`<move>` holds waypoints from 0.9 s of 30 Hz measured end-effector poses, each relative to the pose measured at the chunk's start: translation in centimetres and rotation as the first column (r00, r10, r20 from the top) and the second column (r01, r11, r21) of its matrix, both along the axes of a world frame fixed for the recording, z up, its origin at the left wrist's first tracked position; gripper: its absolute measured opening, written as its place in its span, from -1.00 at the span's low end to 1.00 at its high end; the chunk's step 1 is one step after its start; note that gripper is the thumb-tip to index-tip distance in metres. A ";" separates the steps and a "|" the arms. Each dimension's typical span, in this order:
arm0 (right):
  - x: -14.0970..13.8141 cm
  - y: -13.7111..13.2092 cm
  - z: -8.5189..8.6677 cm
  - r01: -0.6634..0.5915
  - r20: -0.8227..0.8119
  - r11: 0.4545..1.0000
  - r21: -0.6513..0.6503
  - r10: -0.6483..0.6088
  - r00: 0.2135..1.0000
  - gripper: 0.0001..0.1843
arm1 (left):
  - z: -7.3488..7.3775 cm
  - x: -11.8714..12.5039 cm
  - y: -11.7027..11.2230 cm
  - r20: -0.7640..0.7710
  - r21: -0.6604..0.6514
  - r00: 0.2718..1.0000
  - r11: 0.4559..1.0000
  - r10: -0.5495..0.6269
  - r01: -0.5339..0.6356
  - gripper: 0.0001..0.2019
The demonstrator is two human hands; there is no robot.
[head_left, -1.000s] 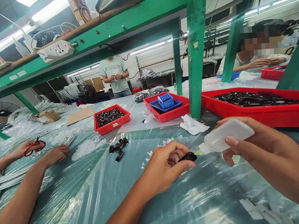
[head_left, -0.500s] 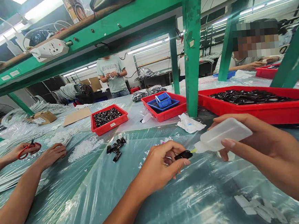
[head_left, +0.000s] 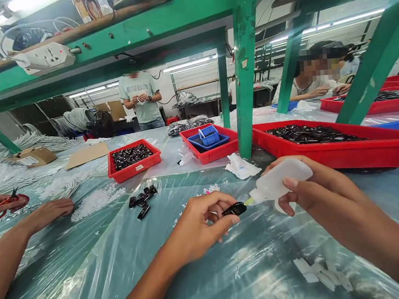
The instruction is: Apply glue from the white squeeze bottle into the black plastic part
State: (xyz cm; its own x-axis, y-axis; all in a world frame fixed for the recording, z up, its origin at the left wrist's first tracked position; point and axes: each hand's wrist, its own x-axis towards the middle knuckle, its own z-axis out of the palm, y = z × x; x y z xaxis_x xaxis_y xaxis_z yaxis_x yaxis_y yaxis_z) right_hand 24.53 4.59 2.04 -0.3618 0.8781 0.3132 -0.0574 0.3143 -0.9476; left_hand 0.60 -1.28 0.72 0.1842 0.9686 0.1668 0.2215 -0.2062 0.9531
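Between the thumb and fingers of my left hand (head_left: 205,220) is a small glossy black plastic part (head_left: 236,208), held above the table. My right hand (head_left: 302,185) is wrapped round a translucent white squeeze bottle (head_left: 281,177), tilted down to the left. Its yellowish nozzle tip (head_left: 249,201) meets the right end of the black part; whether it goes inside I cannot tell. Several similar black parts (head_left: 143,202) lie in a cluster to the left of my hands. Pale flat pieces (head_left: 321,273) lie below my right hand.
A green frame post (head_left: 245,81) stands behind my hands. Red trays (head_left: 327,154) and a smaller red tray (head_left: 135,167) hold black parts. Blue trays (head_left: 207,137) sit in another red one. At left, a co-worker's hands hold red scissors (head_left: 8,206) near grey cables and white bits (head_left: 98,201).
The view has shifted, so most things appear further left. My hands keep the black part and the bottle together. The bottle looks turned slightly in my right hand.
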 end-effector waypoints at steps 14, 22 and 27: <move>0.1 0.4 -0.5 0.030 -0.032 0.999 0.012 -0.030 0.999 -0.67 | 0.0 0.1 -0.1 0.037 0.002 0.999 1.000 -0.013 0.013 -0.85; 0.2 0.3 -0.4 0.025 -0.043 1.000 0.004 -0.025 0.999 -0.69 | 0.0 0.2 -0.2 0.043 0.009 0.999 1.000 -0.010 0.009 -0.85; 0.2 0.2 -0.4 0.021 -0.054 1.000 -0.006 -0.022 0.998 -0.70 | 0.0 0.2 -0.2 0.049 0.008 0.999 1.000 -0.013 0.012 -0.86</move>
